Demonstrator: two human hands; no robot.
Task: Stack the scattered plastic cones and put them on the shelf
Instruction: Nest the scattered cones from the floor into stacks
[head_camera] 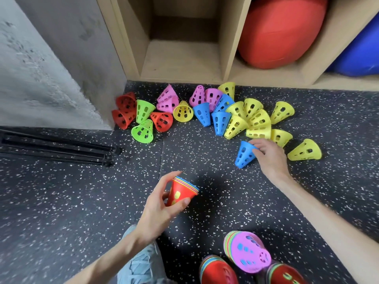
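Cones of coloured plastic with holes in their walls are what fills this floor. Nearest to the camera stand three finished stacks: one with a pink cone on top (249, 253), and two with red tops, one (217, 270) to its left and one (285, 273) to its right at the bottom edge. A knee in light blue jeans (141, 261) shows beside them.

A little farther, the left hand (164, 203) grips a small stack (181, 191) whose outer cone is red, with yellow showing through the holes and several coloured rims at its wide end. The thumb lies on one side and the fingers curl round the other. The stack is in the air above the dark speckled rubber floor (82, 201).

Farther again, the right hand (268, 154) reaches forward and pinches the rim of a single blue cone (244, 154), which lies tilted with its narrow end toward the person.

Behind it the loose cones lie scattered in a band before the shelf: a yellow group (258, 119) on the right, blue cones (220, 121) in the middle, pink ones (167, 99) behind them, then green (143, 110) and red ones (125, 111) on the left near the grey concrete wall (41, 78). Black rods (57, 148) lie on the floor at the left.

Farthest is the wooden shelf (227, 37). One compartment holds a big red ball (281, 31), and something blue (361, 56) shows in the next one.
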